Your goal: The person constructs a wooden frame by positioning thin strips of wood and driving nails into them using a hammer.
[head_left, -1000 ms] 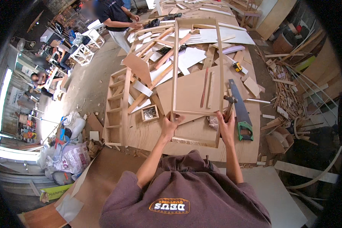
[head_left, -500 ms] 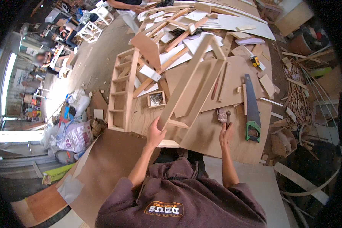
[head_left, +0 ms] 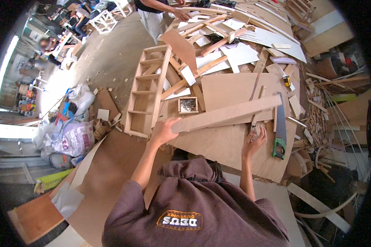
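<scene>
My left hand (head_left: 165, 131) grips the near-left end of a narrow wooden frame (head_left: 222, 113), tipped on edge and slanting up to the right over the worktable. My right hand (head_left: 254, 142) is at a small pinkish-grey lump (head_left: 258, 131), fingers curled round something too indistinct to name. A handsaw (head_left: 280, 123) with a green handle lies to its right. A box of metal fasteners (head_left: 188, 105) sits behind the frame, beside a compartmented wooden rack (head_left: 148, 90).
A co-worker's hand (head_left: 181, 13) works at the far end among piled offcuts (head_left: 231, 57). Other people (head_left: 79, 24) sit at back left. Stuffed sacks (head_left: 70, 140) lie on the left floor, scrap wood (head_left: 317, 107) along the right. A tape measure (head_left: 287, 80) is near the saw.
The frame has swung from upright along the table onto its edge, crossing toward the right. My left hand has moved left; my right hand has come away from the frame and moved right.
</scene>
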Tool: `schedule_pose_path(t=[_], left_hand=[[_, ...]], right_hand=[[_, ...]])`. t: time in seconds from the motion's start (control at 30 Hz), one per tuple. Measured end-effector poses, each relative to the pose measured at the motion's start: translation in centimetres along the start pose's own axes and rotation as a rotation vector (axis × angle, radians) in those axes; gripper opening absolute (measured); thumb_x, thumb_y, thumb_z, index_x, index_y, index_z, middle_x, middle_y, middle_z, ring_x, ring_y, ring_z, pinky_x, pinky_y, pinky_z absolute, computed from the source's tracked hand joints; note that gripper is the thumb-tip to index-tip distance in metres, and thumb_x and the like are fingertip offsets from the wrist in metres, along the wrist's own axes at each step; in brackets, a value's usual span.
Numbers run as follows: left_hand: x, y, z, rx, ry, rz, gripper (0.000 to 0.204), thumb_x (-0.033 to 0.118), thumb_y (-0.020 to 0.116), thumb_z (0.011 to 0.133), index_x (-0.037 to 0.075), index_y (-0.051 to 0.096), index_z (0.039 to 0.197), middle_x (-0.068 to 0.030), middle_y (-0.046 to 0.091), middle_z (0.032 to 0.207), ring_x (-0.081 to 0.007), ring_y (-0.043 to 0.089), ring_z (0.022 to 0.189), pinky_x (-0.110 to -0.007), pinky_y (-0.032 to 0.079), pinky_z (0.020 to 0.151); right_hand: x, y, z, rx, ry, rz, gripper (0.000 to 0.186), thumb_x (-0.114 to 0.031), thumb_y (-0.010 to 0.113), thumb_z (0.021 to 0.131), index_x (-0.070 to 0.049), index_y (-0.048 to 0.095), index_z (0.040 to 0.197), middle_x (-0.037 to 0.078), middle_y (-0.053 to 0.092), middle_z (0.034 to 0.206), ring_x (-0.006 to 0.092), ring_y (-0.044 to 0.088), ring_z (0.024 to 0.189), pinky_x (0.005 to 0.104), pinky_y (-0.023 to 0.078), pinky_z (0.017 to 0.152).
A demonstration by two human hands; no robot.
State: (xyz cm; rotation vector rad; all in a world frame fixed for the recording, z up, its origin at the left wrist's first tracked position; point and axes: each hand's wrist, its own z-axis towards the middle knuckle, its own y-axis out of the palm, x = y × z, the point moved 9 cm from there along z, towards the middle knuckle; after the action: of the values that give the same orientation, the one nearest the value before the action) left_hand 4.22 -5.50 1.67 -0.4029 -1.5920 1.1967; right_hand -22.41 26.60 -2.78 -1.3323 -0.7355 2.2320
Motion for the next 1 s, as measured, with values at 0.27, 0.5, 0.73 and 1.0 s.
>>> schedule_pose_path(t=[0.27,0.5,0.73,1.0], left_hand=[[-1.8,-0.5,3.0,-0.117,0.383,-0.101,0.058,0.013,0.078,0.062,0.013,0.071,0.12,-0.0085,0.074,0.104,-0.0306,0.071,0.092,-0.041,0.058,0.082],[-3.6,-1.0,4.4,-0.122,0.54,-0.189,0.057,0.013,0.076,0.062,0.016,0.072,0.119,-0.0076,0.074,0.102,-0.0293,0.071,0.092,-0.04,0.058,0.079],[-3.7,-1.3,4.5,-0.255,0.547,-0.175,0.07,0.01,0.075,0.06,0.021,0.065,0.129,-0.0074,0.075,0.102,-0.0282,0.071,0.094,-0.041,0.056,0.082],[-2.7,1.6,4.7,-0.255,0.642,-0.072,0.092,0.015,0.083,0.063,0.019,0.051,0.149,-0.0091,0.07,0.094,-0.0272,0.066,0.089,-0.037,0.051,0.088]], right_hand=[[-19.3,5.9,-4.6,-0.483,-0.55,-0.259,0.044,-0.033,0.06,0.101,-0.013,0.057,0.14,0.009,0.061,0.137,0.0256,0.048,0.137,0.0531,0.022,0.121],[-20.9,6.4,-5.7,-0.361,-0.48,-0.273,0.029,-0.038,0.07,0.094,-0.011,0.067,0.105,0.005,0.064,0.092,0.0254,0.059,0.092,0.0409,0.042,0.088],[-22.5,4.5,-7.7,-0.344,-0.336,-0.31,0.027,-0.036,0.071,0.093,-0.012,0.067,0.105,0.005,0.064,0.089,0.0256,0.06,0.09,0.0408,0.042,0.087],[-17.0,5.8,-10.6,-0.347,-0.137,-0.297,0.025,-0.035,0.072,0.094,-0.011,0.068,0.103,0.006,0.063,0.08,0.0259,0.06,0.085,0.0412,0.041,0.083]])
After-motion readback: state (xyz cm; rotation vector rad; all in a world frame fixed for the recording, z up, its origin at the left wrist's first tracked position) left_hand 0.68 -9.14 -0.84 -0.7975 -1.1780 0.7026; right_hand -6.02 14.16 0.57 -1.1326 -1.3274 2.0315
